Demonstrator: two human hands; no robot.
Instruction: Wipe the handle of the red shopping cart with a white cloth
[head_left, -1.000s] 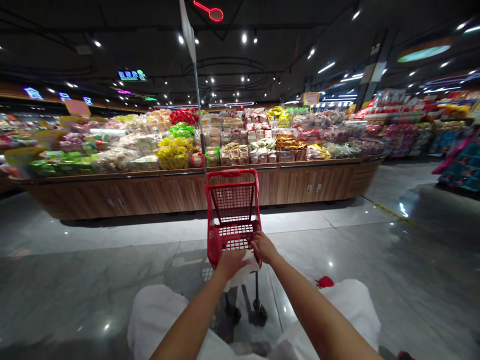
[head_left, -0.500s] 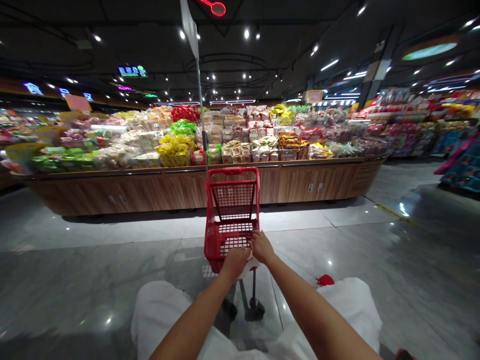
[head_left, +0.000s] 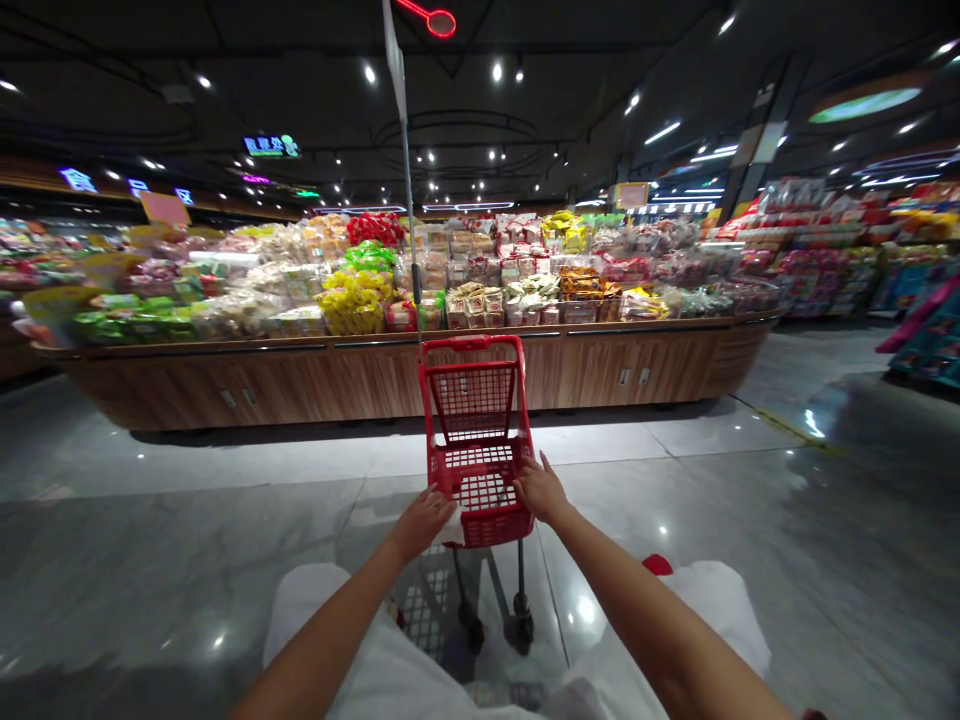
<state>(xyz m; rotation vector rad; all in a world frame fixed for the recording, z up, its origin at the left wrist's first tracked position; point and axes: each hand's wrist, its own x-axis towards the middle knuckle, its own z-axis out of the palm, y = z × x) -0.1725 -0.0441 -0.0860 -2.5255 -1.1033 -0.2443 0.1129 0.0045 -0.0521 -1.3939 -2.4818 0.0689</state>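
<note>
A small red shopping cart [head_left: 480, 420] with a mesh basket stands on the grey tiled floor just ahead of me. My left hand [head_left: 421, 520] is curled against the basket's near left corner. My right hand [head_left: 541, 490] grips the basket's right rim, with one finger sticking up. A thin metal pole [head_left: 409, 210] with a white flag rises from the cart's far left corner. The basket looks empty. My white trousers show below my arms.
A long wooden display island [head_left: 360, 375] piled with packaged snacks runs across the aisle just beyond the cart. More stocked shelves [head_left: 817, 250] stand at the right and far left. Glossy grey floor [head_left: 187, 520] spreads to both sides.
My hands have moved apart from the middle of the cart's near edge to its two sides. The cart has shifted slightly right. A white thing seen under my hands no longer shows.
</note>
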